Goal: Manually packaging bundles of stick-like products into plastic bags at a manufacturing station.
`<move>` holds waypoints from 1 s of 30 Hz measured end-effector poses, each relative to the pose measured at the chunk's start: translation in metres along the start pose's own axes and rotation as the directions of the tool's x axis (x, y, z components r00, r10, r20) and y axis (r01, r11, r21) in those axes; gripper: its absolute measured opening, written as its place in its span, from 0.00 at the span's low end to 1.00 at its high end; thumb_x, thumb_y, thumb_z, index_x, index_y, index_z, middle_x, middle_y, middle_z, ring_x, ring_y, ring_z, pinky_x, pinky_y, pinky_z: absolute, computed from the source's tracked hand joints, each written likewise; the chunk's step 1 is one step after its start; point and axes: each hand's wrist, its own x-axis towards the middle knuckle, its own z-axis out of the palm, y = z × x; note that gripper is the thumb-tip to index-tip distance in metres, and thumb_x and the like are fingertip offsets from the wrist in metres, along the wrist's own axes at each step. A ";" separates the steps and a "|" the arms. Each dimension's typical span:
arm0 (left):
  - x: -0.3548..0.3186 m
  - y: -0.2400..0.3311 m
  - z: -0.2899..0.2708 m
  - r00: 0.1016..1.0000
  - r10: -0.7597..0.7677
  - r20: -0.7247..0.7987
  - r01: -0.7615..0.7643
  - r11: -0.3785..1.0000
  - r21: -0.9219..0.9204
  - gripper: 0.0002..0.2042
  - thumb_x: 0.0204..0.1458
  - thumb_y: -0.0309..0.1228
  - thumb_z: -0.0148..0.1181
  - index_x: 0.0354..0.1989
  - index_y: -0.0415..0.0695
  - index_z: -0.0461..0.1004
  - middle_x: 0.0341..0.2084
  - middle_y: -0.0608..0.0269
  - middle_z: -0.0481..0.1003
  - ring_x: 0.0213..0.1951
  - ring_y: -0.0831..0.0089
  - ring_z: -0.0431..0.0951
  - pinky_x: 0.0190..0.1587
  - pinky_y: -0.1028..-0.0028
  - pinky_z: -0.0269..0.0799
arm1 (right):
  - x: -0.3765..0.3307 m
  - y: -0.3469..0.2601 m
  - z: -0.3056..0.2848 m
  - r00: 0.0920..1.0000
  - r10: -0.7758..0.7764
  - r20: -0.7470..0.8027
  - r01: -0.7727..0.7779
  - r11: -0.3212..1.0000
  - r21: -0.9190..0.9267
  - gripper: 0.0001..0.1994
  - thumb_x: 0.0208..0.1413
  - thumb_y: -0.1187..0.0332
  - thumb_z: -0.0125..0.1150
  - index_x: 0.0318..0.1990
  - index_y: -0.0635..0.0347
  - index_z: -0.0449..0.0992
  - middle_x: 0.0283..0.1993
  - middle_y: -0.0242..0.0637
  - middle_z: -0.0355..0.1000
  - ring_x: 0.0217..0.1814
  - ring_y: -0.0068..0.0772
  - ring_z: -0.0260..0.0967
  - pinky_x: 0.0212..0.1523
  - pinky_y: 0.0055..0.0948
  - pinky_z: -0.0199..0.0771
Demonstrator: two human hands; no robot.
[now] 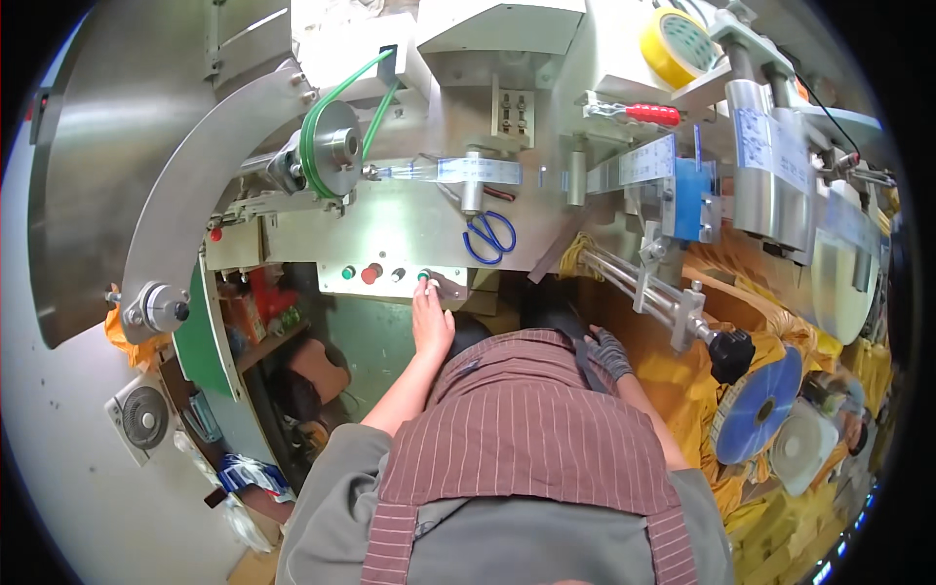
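Your left hand [432, 327] holds nothing, its grip loose and fingers extended, a fingertip at the rightmost push button [424, 275] on the white control panel [334, 285] (blue-handled scissors [489, 234] lie on the metal table [390, 232] beyond). Your gloved right hand [609, 354] is beside your striped apron [517, 444]; I cannot tell its grip.

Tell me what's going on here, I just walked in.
Someone in a striped apron has the left hand at the rightmost green button of a white control panel, a fingertip apparently touching it. The gloved right hand is down beside the apron; its grip is unclear. Blue-handled scissors lie on the metal worktop beyond the panel.
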 end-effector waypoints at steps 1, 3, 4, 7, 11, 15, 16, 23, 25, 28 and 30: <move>0.002 -0.004 0.004 0.999 -0.046 0.005 0.046 0.998 -0.035 0.31 0.41 0.23 0.57 0.57 0.31 0.54 0.59 0.45 0.53 0.62 0.51 0.52 0.63 0.63 0.48 | -0.002 0.002 0.002 0.999 0.036 0.025 -0.034 0.998 -0.047 0.26 0.53 0.50 0.50 0.56 0.56 0.65 0.55 0.48 0.65 0.56 0.46 0.63 0.57 0.35 0.61; 0.001 -0.012 0.007 0.999 -0.045 -0.009 0.045 0.999 0.006 0.29 0.41 0.22 0.54 0.56 0.31 0.55 0.56 0.43 0.57 0.57 0.50 0.57 0.60 0.63 0.54 | 0.002 0.011 0.008 0.995 0.089 0.044 -0.088 0.996 -0.003 0.27 0.53 0.49 0.49 0.56 0.56 0.65 0.55 0.48 0.65 0.57 0.46 0.62 0.58 0.35 0.59; 0.003 -0.006 0.000 0.997 -0.077 -0.004 0.077 0.997 0.007 0.30 0.43 0.22 0.54 0.58 0.33 0.54 0.55 0.43 0.57 0.55 0.50 0.59 0.57 0.62 0.56 | 0.004 0.017 0.013 0.996 0.040 0.077 -0.037 0.998 -0.051 0.27 0.53 0.49 0.49 0.56 0.56 0.65 0.55 0.48 0.65 0.58 0.46 0.62 0.59 0.35 0.59; 0.001 -0.014 0.010 0.972 -0.169 -0.164 0.168 0.986 -0.024 0.32 0.43 0.23 0.56 0.60 0.37 0.53 0.53 0.46 0.57 0.54 0.50 0.59 0.55 0.61 0.58 | -0.004 0.024 0.014 0.996 0.023 0.088 -0.018 0.998 -0.052 0.27 0.54 0.48 0.49 0.55 0.57 0.66 0.55 0.48 0.65 0.58 0.45 0.61 0.59 0.34 0.59; 0.007 -0.005 0.013 0.967 -0.193 -0.169 0.193 0.981 -0.013 0.32 0.44 0.22 0.55 0.61 0.39 0.54 0.52 0.47 0.58 0.54 0.51 0.59 0.55 0.60 0.59 | -0.007 0.029 0.005 0.997 0.023 0.075 -0.021 1.000 -0.023 0.27 0.54 0.48 0.49 0.54 0.58 0.67 0.55 0.48 0.65 0.58 0.45 0.61 0.59 0.33 0.58; 0.009 -0.006 0.011 0.979 -0.132 -0.154 0.145 0.986 0.080 0.30 0.43 0.21 0.55 0.59 0.39 0.56 0.50 0.49 0.61 0.53 0.53 0.61 0.54 0.61 0.60 | -0.009 0.014 -0.001 0.992 0.051 0.113 -0.048 0.998 -0.029 0.27 0.54 0.48 0.50 0.55 0.58 0.67 0.56 0.48 0.64 0.59 0.47 0.60 0.59 0.34 0.58; 0.007 -0.008 0.011 0.984 -0.110 -0.137 0.127 0.985 0.120 0.30 0.43 0.21 0.54 0.59 0.39 0.58 0.49 0.49 0.62 0.52 0.53 0.61 0.53 0.61 0.61 | -0.008 0.014 0.000 0.993 0.047 0.111 -0.044 0.999 -0.027 0.27 0.54 0.48 0.50 0.55 0.58 0.67 0.56 0.48 0.64 0.59 0.47 0.60 0.59 0.34 0.58; 0.014 -0.015 0.015 0.982 -0.035 -0.188 0.069 0.982 0.176 0.25 0.43 0.21 0.53 0.54 0.36 0.62 0.46 0.48 0.64 0.50 0.53 0.64 0.51 0.61 0.63 | -0.013 0.012 0.003 0.984 0.060 0.167 -0.047 0.996 -0.078 0.27 0.53 0.48 0.50 0.55 0.56 0.67 0.56 0.48 0.64 0.58 0.48 0.61 0.59 0.34 0.59; 0.014 -0.015 0.014 0.984 -0.037 -0.174 0.070 0.980 0.185 0.25 0.43 0.22 0.53 0.54 0.35 0.62 0.46 0.47 0.64 0.49 0.53 0.64 0.51 0.61 0.63 | -0.013 0.016 0.006 0.981 0.078 0.176 -0.060 0.993 -0.103 0.27 0.53 0.48 0.50 0.55 0.56 0.67 0.55 0.48 0.64 0.58 0.48 0.61 0.58 0.34 0.59; 0.015 -0.015 0.014 0.984 -0.054 -0.169 0.081 0.984 0.159 0.26 0.43 0.23 0.54 0.55 0.35 0.61 0.46 0.46 0.64 0.49 0.52 0.63 0.51 0.61 0.63 | -0.013 0.016 0.008 0.983 0.059 0.176 -0.036 0.991 -0.133 0.26 0.54 0.49 0.49 0.54 0.56 0.67 0.55 0.49 0.64 0.57 0.48 0.62 0.58 0.35 0.60; 0.012 -0.020 0.015 0.980 -0.068 -0.184 0.098 0.983 0.156 0.27 0.43 0.24 0.55 0.56 0.36 0.60 0.46 0.46 0.64 0.49 0.51 0.63 0.50 0.61 0.63 | -0.014 0.010 0.007 0.981 0.021 0.191 0.004 0.991 -0.133 0.25 0.54 0.50 0.48 0.54 0.56 0.68 0.54 0.49 0.65 0.56 0.48 0.62 0.58 0.36 0.60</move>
